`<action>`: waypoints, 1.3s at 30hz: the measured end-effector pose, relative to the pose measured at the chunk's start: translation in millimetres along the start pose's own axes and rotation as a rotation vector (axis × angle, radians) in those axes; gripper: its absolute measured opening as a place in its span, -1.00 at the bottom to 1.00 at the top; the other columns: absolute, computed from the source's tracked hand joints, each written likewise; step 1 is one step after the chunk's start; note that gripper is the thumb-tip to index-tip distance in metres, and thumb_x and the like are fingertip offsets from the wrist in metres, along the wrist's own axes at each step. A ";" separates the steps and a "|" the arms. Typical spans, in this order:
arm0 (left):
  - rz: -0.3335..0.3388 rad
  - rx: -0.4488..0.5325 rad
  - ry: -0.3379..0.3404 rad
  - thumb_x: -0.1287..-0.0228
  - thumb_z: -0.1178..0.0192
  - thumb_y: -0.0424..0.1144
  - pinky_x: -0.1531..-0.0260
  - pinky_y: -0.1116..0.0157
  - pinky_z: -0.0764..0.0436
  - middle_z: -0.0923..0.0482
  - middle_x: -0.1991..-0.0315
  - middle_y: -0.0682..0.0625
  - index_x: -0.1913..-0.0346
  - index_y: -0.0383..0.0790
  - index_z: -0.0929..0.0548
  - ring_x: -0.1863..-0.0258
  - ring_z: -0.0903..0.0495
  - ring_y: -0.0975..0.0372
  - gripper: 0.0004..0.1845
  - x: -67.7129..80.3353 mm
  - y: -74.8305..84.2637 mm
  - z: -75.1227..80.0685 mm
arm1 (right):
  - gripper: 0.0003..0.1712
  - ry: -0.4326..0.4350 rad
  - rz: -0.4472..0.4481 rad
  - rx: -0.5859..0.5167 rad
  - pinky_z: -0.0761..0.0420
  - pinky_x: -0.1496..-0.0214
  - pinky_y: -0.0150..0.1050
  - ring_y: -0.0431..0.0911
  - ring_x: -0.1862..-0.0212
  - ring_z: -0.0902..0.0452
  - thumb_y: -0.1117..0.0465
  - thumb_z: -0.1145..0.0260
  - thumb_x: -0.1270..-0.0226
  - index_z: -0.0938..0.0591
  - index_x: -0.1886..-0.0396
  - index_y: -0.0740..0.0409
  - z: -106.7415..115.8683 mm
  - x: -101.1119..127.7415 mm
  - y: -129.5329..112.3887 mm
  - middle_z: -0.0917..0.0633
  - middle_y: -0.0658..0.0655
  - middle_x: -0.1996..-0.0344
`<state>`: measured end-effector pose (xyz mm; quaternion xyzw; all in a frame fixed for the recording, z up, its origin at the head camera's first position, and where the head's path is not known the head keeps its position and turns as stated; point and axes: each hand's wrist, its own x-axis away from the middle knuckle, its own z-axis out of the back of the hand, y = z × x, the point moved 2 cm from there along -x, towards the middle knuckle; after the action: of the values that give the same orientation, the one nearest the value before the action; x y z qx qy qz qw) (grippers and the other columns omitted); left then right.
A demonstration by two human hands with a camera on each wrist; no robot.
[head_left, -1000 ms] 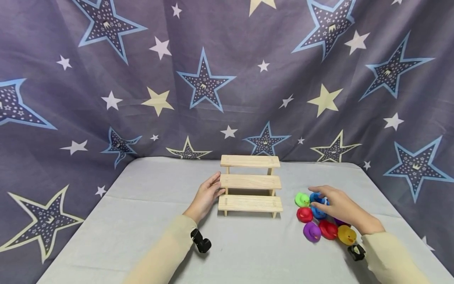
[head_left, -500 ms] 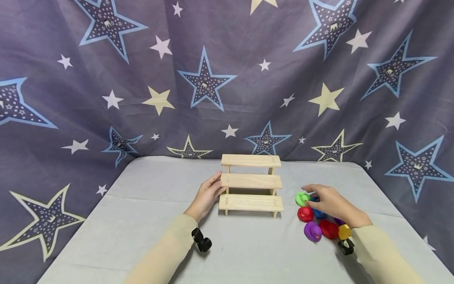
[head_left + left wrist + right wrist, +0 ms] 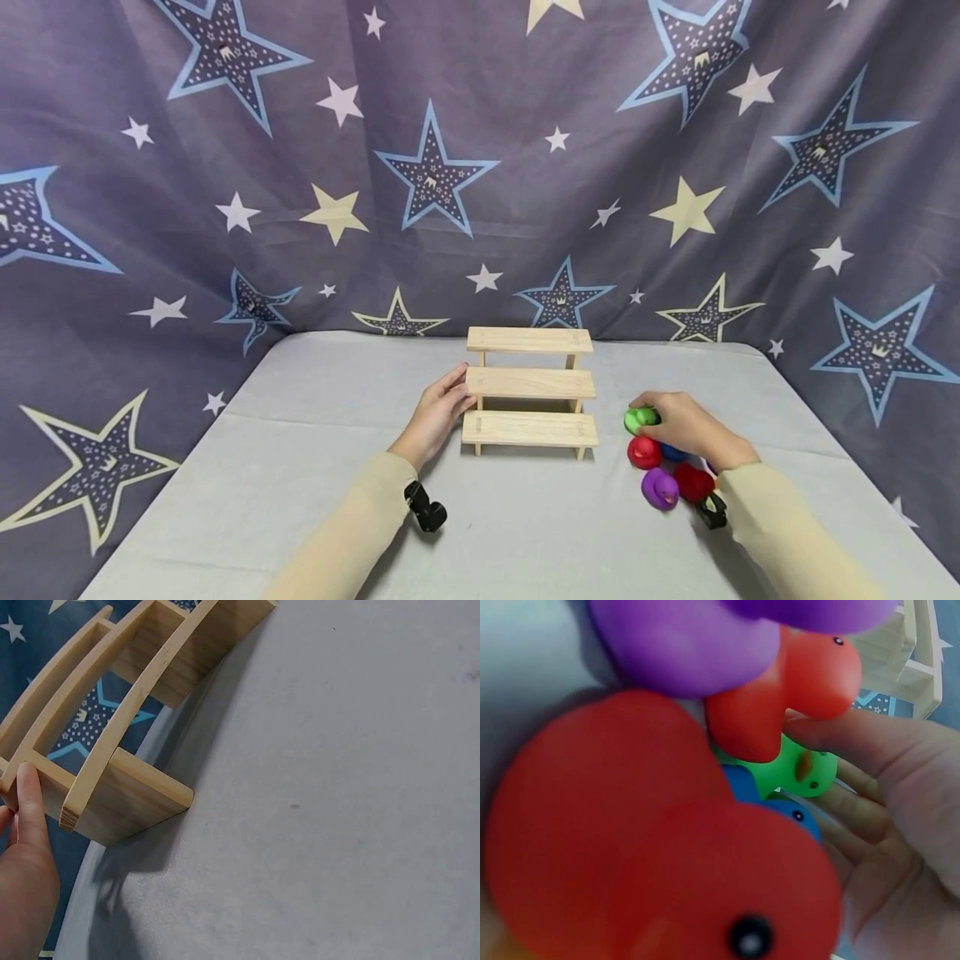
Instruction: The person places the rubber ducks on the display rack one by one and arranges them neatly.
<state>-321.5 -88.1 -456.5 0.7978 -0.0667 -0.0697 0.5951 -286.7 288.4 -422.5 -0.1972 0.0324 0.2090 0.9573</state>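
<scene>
A three-step wooden shelf (image 3: 530,384) stands mid-table. My left hand (image 3: 450,398) rests against its left end with straight fingers; in the left wrist view a finger (image 3: 30,801) lies along the shelf's side panel (image 3: 124,802). To the right lies a cluster of rubber ducks. My right hand (image 3: 656,417) curls over the green duck (image 3: 640,418) at the cluster's far-left corner. In the right wrist view the thumb and fingers (image 3: 870,742) close around the green duck (image 3: 806,769), with a blue duck (image 3: 780,806) against it.
A red duck (image 3: 643,452), a purple duck (image 3: 660,487), another red duck (image 3: 693,482) and a blue duck (image 3: 673,454) lie beside my right hand on the grey table (image 3: 300,467). A starred curtain (image 3: 450,167) hangs behind and at both sides.
My right hand has slid left over the ducks and closed on the green one; the yellow duck is now hidden under its sleeve. The left hand and shelf have not moved.
</scene>
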 end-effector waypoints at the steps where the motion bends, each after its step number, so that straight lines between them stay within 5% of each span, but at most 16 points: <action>1: -0.001 -0.001 0.001 -0.55 0.11 -0.48 -0.25 0.38 -0.53 -0.11 -0.48 -0.28 -0.53 -0.43 -0.12 -0.42 -0.23 -0.03 -0.44 0.0 0.0 0.0 | -0.68 0.003 0.004 -0.001 -0.69 0.10 -0.01 -0.06 0.28 -0.54 0.32 -0.49 -0.09 -0.72 0.12 0.29 -0.4 -0.4 0.1 -0.72 0.10 0.28; 25: -0.027 -0.017 -0.018 -0.55 0.13 -0.48 -0.26 0.39 -0.52 -0.15 -0.41 -0.32 -0.53 -0.44 -0.12 -0.40 -0.24 -0.03 -0.45 1.7 0.9 -0.3 | -0.70 -0.007 0.017 0.013 -0.70 0.15 -0.05 -0.07 0.29 -0.53 0.33 -0.51 -0.07 -0.73 0.16 0.30 -2.8 -2.9 1.8 -0.71 0.11 0.29; 39: -0.014 -0.011 -0.005 -0.55 0.13 -0.49 -0.25 0.39 -0.53 -0.12 -0.45 -0.31 -0.53 -0.44 -0.12 -0.42 -0.23 -0.05 -0.45 1.5 0.5 -0.1 | -0.68 0.034 0.046 0.032 -0.70 0.21 -0.11 -0.10 0.29 -0.51 0.27 -0.52 -0.08 -0.72 0.14 0.26 22.6 -4.9 -11.4 -0.70 0.09 0.27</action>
<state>-319.9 -88.4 -456.1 0.7946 -0.0625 -0.0763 0.5990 -286.9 285.8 -396.8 -0.1844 0.0566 0.2271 0.9546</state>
